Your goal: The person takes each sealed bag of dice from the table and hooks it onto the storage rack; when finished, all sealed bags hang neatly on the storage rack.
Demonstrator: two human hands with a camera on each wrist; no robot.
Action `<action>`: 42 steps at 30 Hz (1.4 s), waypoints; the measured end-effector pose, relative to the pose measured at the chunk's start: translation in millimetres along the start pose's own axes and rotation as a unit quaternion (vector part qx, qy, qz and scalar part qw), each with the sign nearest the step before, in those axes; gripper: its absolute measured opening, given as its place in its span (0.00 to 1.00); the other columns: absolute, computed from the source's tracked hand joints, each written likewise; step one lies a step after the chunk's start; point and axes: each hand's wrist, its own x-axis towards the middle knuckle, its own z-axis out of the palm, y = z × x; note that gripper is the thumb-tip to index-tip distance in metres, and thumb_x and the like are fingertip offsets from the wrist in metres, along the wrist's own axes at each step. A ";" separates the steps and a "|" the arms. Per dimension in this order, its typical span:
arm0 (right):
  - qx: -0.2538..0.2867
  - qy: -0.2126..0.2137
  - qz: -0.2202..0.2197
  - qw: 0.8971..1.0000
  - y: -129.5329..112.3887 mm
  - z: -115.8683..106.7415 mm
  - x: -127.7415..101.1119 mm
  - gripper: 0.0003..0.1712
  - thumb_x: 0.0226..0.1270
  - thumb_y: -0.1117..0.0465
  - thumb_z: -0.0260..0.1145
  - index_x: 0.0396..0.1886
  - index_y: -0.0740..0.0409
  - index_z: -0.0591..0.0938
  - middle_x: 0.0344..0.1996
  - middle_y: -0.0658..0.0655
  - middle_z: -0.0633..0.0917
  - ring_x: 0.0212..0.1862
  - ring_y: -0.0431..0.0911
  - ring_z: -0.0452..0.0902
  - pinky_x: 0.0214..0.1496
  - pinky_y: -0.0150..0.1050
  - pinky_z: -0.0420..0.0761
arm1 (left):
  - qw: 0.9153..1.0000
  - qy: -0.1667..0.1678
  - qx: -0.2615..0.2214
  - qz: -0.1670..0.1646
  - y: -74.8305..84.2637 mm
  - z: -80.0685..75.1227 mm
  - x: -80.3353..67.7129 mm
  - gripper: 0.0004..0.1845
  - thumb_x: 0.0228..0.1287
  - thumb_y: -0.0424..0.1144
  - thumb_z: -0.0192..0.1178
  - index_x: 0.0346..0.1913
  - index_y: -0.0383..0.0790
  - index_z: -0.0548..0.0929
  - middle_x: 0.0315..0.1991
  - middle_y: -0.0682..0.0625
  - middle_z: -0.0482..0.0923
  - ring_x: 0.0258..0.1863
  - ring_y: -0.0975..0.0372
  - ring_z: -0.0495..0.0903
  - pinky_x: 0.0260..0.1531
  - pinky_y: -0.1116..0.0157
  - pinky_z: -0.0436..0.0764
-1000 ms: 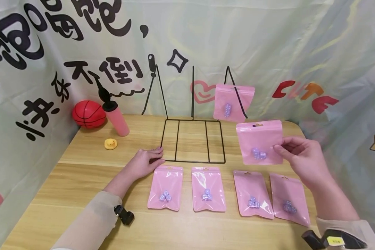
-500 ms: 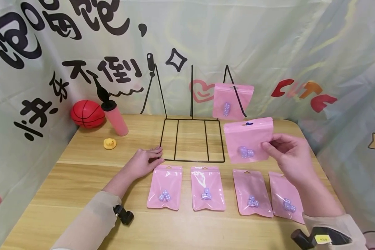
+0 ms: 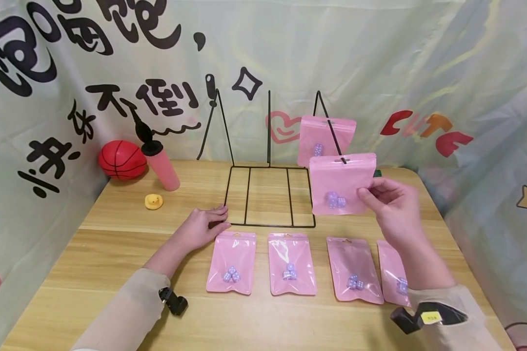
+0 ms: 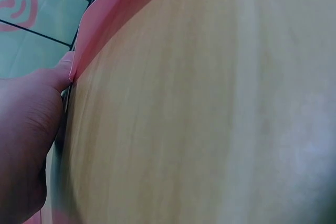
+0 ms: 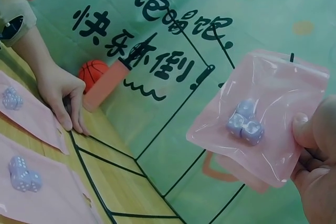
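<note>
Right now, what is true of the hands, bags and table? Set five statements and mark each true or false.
1. The right hand holds a pink bag. True.
2. The left hand holds the yellow duck. False: it touches the black rack.
3. Four more pink bags lie on the table. True.
4. In the head view, the ball is right of the bottle. False: the red ball is left of the pink bottle.
5. The held bag contains dice. True.

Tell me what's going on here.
The person's right grip holds a pink bag of dice up to the tip of the right prong on a black wire rack. The left grip touches the rack's near left corner. One bag hangs on that prong; four more bags lie on the table.
</note>
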 end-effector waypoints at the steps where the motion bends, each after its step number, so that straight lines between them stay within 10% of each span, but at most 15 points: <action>1: 0.000 0.001 0.003 1.000 1.4 0.7 0.9 0.05 0.68 0.78 0.71 0.40 0.69 0.89 0.31 0.51 0.90 0.33 0.40 0.83 0.36 0.26 0.83 | 1.000 0.000 0.000 0.000 -0.1 0.1 0.0 0.19 0.72 0.41 0.72 0.58 0.33 0.88 0.66 0.41 0.78 0.69 0.51 0.76 0.68 0.52 0.74; 42: 0.018 0.009 0.049 0.999 17.9 14.7 39.0 0.05 0.70 0.71 0.74 0.43 0.64 0.88 0.33 0.49 0.90 0.37 0.39 0.87 0.47 0.27 0.86 | 1.000 0.000 0.012 -0.008 -0.7 0.0 1.3 0.19 0.72 0.43 0.71 0.59 0.34 0.88 0.66 0.43 0.79 0.69 0.51 0.76 0.68 0.51 0.74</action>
